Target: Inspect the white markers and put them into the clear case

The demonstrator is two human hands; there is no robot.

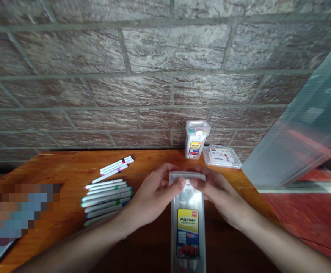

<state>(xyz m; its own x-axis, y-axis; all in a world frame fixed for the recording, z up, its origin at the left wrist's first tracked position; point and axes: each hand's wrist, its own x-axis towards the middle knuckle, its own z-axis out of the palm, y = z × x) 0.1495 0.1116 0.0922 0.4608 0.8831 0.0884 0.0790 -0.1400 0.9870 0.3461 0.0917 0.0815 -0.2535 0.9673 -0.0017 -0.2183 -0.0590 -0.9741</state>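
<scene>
Between both hands is a clear plastic marker case (174,227) with a yellow and blue "Marker" label, its lower end running out of view at the bottom. My left hand (156,185) grips the upper left side, thumb pressed by the white latch (187,185). On the upper right side, my right hand (215,185) is closed in the same way, its thumb at the latch too. The fingertips behind the case are hidden. Pale shapes show dimly inside it. Left of my left hand lie several markers (107,199) with green and blue ends, side by side.
Farther back are slim white markers (115,167). A filled marker case (196,140) stands upright against the brick wall (154,91), beside a flat clear box (223,156). A pixelated patch (14,216) covers the wooden table's left side. A translucent panel (293,121) rises at right.
</scene>
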